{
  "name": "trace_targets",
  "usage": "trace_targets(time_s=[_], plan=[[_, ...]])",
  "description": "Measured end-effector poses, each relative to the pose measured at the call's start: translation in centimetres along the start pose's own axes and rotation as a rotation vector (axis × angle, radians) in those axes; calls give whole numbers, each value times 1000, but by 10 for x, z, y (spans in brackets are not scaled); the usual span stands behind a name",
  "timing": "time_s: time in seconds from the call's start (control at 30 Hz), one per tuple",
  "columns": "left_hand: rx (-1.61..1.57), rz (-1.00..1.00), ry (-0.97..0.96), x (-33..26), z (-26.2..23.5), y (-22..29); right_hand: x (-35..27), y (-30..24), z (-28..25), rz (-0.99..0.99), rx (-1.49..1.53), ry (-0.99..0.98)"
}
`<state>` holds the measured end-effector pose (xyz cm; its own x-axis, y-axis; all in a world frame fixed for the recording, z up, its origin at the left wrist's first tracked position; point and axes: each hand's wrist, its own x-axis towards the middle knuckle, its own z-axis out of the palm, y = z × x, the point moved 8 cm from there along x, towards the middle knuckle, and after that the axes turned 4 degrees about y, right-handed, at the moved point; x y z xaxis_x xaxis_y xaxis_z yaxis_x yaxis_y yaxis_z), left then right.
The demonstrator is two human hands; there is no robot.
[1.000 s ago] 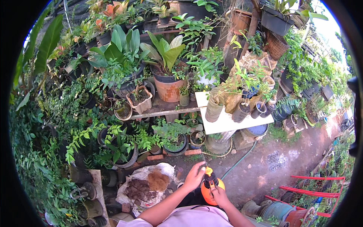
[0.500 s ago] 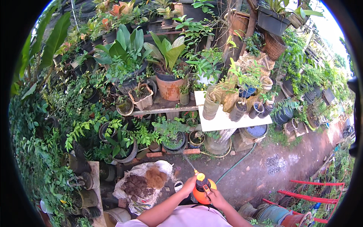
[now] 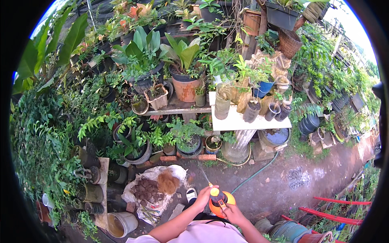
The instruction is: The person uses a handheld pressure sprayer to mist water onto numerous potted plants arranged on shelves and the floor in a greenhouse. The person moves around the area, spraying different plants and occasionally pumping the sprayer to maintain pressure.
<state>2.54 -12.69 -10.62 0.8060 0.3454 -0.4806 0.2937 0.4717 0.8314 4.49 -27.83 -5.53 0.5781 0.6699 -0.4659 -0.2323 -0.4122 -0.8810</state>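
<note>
In front of my body I hold an orange pump sprayer (image 3: 231,198) with a black and yellow top. My left hand (image 3: 203,195) pinches its yellow nozzle at the front. Around the handle by the top, my right hand (image 3: 233,212) is closed. A thin mist (image 3: 205,175) leaves the nozzle toward the far left, in the direction of a round pot with a leafy plant (image 3: 190,146) beside a row of bricks.
A white sack (image 3: 178,172) with dark soil and brown fibre lies left of my slippered foot (image 3: 191,194). A bucket (image 3: 121,224) stands at lower left. Potted plants line a bench and a white board (image 3: 251,123). A green hose (image 3: 255,174) crosses the ground; red bars (image 3: 330,214) stand right.
The view has shifted slightly, bringing more of my foot and the bucket into sight. Both hands stay on the sprayer, and the mist is still coming out.
</note>
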Motion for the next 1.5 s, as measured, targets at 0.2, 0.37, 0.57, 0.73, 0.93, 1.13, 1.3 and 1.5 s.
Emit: trace_targets(time_s=[0.2, 0.37, 0.57, 0.73, 0.93, 1.13, 1.3, 1.5], plan=[[-149, 43, 57, -15, 26, -17, -28, 17, -13, 21, 25, -7], [-181, 90, 62, -27, 46, -16, -46, 25, -20, -21, 64, -8], [-97, 127, 59, -36, 58, -14, -61, 21, -26, -80, 40, -4], [-110, 85, 53, -42, 64, -9, -67, 22, -29, -85, 79, 31], [-216, 24, 92, -44, 63, 4, -73, 12, -35, -141, 117, 109], [-480, -10, 49, -36, 61, 10, -70, 2, -34, -147, 145, 115], [-562, -40, 87, -28, 55, 6, -65, -6, -32, -166, 140, 119], [-566, -41, 186, -21, 45, 5, -56, -4, -27, -147, 152, 114]])
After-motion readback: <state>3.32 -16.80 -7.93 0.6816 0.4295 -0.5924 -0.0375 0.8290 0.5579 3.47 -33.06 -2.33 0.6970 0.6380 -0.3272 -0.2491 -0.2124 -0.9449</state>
